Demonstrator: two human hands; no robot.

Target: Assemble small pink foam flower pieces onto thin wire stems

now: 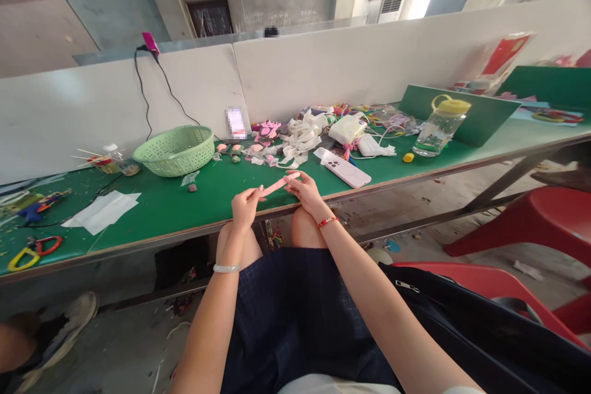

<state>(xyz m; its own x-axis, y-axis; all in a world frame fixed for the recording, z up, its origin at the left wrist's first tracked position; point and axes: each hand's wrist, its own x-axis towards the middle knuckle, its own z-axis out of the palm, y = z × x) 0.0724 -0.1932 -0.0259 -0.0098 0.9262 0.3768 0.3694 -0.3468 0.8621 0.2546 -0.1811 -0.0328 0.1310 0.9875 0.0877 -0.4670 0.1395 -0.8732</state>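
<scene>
A narrow pink strip (276, 186) is stretched between my two hands, just above the front edge of the green table (212, 200). My left hand (245, 206) pinches its left end between thumb and fingers. At the other end, my right hand (305, 189) grips the strip, its fingers closed around the tip. What the strip is made of I cannot make out. Beyond my hands lie a heap of whitish ribbon strips (302, 138) and several small pink and green pieces (236, 149). A pale pink phone (348, 171) rests right of my right hand.
Left stand a green basket (178, 157) and a small bottle (122, 160), with white paper (104, 212) and scissors (34, 252) nearer the edge. Rightward are a tissue pack (347, 129), a yellow cap (408, 157) and a water bottle (441, 129). Red stools (540, 221) stand at right. A white partition (323, 68) backs the table.
</scene>
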